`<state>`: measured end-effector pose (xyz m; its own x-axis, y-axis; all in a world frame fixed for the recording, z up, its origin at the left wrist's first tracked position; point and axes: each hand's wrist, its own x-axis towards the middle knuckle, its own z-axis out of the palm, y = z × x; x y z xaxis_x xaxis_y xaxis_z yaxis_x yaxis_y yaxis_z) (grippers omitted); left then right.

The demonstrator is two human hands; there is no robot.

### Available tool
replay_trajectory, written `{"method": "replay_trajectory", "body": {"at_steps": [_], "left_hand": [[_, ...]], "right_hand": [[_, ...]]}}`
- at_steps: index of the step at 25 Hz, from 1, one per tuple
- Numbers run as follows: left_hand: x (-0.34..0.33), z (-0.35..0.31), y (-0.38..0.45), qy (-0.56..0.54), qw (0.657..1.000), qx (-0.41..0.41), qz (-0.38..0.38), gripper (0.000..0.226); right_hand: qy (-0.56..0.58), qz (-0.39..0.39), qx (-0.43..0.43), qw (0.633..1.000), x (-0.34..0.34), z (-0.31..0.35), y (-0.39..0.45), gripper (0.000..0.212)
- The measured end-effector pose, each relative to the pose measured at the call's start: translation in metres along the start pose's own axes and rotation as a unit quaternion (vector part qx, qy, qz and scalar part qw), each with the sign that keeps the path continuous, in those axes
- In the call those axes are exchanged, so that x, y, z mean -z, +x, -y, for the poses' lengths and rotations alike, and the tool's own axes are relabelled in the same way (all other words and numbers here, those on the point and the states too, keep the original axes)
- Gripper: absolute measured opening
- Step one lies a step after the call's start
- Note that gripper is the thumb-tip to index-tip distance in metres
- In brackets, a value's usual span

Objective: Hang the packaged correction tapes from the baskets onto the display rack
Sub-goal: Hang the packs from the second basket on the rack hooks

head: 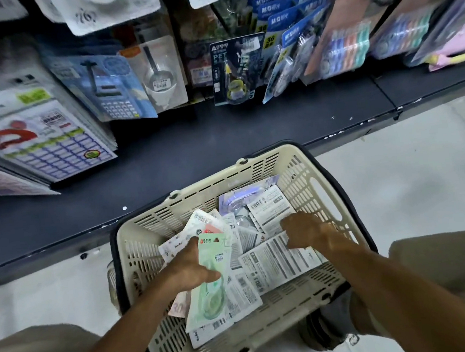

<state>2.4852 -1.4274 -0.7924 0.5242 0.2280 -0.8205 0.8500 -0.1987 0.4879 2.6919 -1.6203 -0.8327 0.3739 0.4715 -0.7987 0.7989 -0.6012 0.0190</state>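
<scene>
The packaged correction tapes [263, 246] lie in a loose heap inside a cream plastic basket [313, 196] that sits on the pale floor [396, 177] in front of the display rack [221, 131]. Most packs lie printed back up, showing barcodes and small text. The left hand [190, 267] grips a fanned bundle of packs just above the heap, thumb curled over the front one, a green pack [213, 280] with a round tape dispenser showing through its blister. The right hand [306, 232] reaches into the right side of the basket with its fingers bent down onto a white pack [276, 259]; whether it pinches the pack or only presses on it cannot be told. The basket's dark handle [115, 261] hangs down along its left rim. Beyond the basket runs the rack's dark base shelf, and above it hang carded goods: a dark blue pack [234, 70] marked PET, blue-headed packs [285, 29] to its right, and calculators [103, 86] to the left.
</scene>
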Motion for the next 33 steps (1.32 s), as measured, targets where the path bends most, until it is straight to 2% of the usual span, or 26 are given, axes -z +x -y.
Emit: {"method": "replay_trajectory", "body": {"at_steps": [2, 4, 5, 6, 7, 8, 9, 10, 11, 12, 13, 14, 16, 17, 19, 21, 23, 25, 29, 31, 33], "left_hand": [[-0.003, 0.002, -0.002, -0.005, 0.999, 0.003, -0.052, 0.081], [0.003, -0.002, -0.001, -0.050, 0.992, -0.019, -0.118, 0.066], [0.007, -0.006, -0.001, -0.071, 0.987, -0.029, -0.143, 0.061], [0.012, -0.010, 0.000, -0.087, 0.982, -0.035, -0.161, 0.059], [0.017, -0.013, 0.000, -0.095, 0.980, -0.041, -0.171, 0.057], [0.019, -0.016, 0.000, -0.091, 0.980, -0.048, -0.170, 0.057], [0.019, -0.019, -0.001, -0.080, 0.982, -0.055, -0.163, 0.057], [0.019, -0.020, -0.002, -0.069, 0.984, -0.061, -0.153, 0.057], [0.018, -0.021, -0.003, -0.064, 0.985, -0.066, -0.144, 0.057], [0.018, -0.022, -0.004, -0.066, 0.986, -0.069, -0.136, 0.057], [0.018, -0.021, -0.004, -0.073, 0.986, -0.070, -0.130, 0.056], [0.018, -0.019, -0.003, -0.086, 0.986, -0.067, -0.127, 0.056], [0.020, -0.014, -0.002, -0.124, 0.984, -0.055, -0.118, 0.059], [0.021, -0.011, -0.002, -0.143, 0.982, -0.049, -0.109, 0.060], [0.023, -0.007, 0.000, -0.183, 0.977, -0.038, -0.098, 0.056], [0.027, -0.005, 0.003, -0.241, 0.965, -0.027, -0.096, 0.047], [0.029, -0.004, 0.007, -0.296, 0.951, -0.022, -0.086, 0.039], [0.030, -0.004, 0.009, -0.302, 0.949, -0.023, -0.086, 0.034], [0.028, 0.004, 0.009, -0.229, 0.968, -0.015, -0.101, 0.026], [0.024, 0.003, 0.009, -0.248, 0.965, -0.021, -0.088, 0.026], [0.019, -0.005, 0.010, -0.273, 0.958, -0.045, -0.081, 0.031]], "right_hand": [[0.023, -0.005, 0.030, 0.999, 0.012, 0.004, -0.001, 0.046], [0.148, 0.031, 0.065, 0.986, 0.036, 0.008, -0.001, 0.047], [0.237, 0.055, 0.077, 0.967, 0.049, 0.011, -0.002, 0.044], [0.352, 0.077, 0.078, 0.929, 0.059, 0.014, -0.005, 0.037], [0.477, 0.098, 0.077, 0.870, 0.067, 0.018, -0.010, 0.030], [0.588, 0.124, 0.083, 0.795, 0.069, 0.020, -0.013, 0.024], [0.666, 0.155, 0.094, 0.723, 0.068, 0.021, -0.014, 0.026], [0.710, 0.185, 0.104, 0.672, 0.063, 0.020, -0.015, 0.035], [0.726, 0.207, 0.114, 0.646, 0.055, 0.021, -0.015, 0.043], [0.727, 0.213, 0.122, 0.641, 0.045, 0.023, -0.015, 0.043], [0.718, 0.205, 0.131, 0.652, 0.035, 0.028, -0.015, 0.035], [0.697, 0.180, 0.133, 0.681, 0.025, 0.032, -0.014, 0.024], [0.641, 0.083, 0.108, 0.756, 0.011, 0.039, -0.014, 0.013], [0.640, 0.038, 0.098, 0.761, 0.008, 0.040, -0.014, 0.013], [0.695, 0.006, 0.084, 0.714, 0.014, 0.038, -0.015, 0.021], [0.741, 0.011, 0.038, 0.670, 0.027, 0.040, -0.015, 0.027], [0.730, 0.028, 0.006, 0.683, 0.037, 0.046, -0.013, 0.025], [0.712, 0.064, 0.009, 0.699, 0.042, 0.047, -0.014, 0.021], [0.746, 0.119, 0.075, 0.650, 0.047, 0.026, -0.020, 0.020], [0.758, 0.135, 0.100, 0.631, 0.047, 0.022, -0.021, 0.020], [0.759, 0.146, 0.107, 0.626, 0.048, 0.027, -0.021, 0.026]]}}
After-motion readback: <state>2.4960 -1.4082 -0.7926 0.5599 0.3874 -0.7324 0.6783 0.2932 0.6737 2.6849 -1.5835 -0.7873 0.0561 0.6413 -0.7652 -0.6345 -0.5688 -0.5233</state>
